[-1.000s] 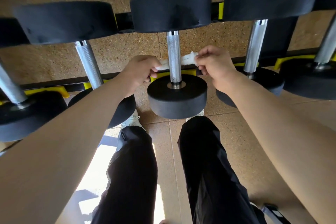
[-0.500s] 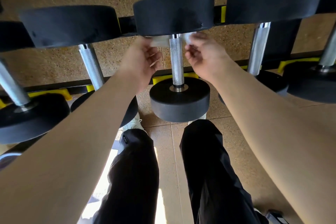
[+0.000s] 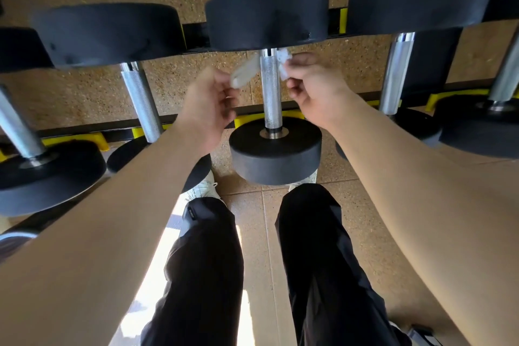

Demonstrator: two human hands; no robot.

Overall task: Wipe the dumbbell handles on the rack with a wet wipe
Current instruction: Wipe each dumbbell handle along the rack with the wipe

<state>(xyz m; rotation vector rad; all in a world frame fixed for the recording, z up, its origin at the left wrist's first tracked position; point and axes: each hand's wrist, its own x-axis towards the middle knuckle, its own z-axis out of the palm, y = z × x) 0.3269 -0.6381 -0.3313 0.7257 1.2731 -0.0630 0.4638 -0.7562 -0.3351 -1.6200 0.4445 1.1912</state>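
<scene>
The middle dumbbell (image 3: 275,149) lies on the rack (image 3: 84,139) with its long axis running straight away from the person. One black head is near the knees and the other is at the far rail. Its knurled steel handle (image 3: 270,93) appears almost vertical in the view.

A white wet wipe (image 3: 244,71) passes behind that handle close to the far head, lying crosswise to the bar. Its left end sits lower than its right.

The left hand (image 3: 209,104) is just left of the handle, with its grip closed and its fingers curled and pinching the left end of the wipe. The right hand (image 3: 314,87) is just right of the handle, with its grip likewise closed around the bunched right end. Neither hand touches the bar itself.

More dumbbells lie parallel on either side, including one to the left (image 3: 140,104) and one to the right (image 3: 396,73), each resting in yellow cradles (image 3: 295,115). Below are black trousers (image 3: 207,261), a white shoe (image 3: 200,189) and a speckled floor (image 3: 252,233).
</scene>
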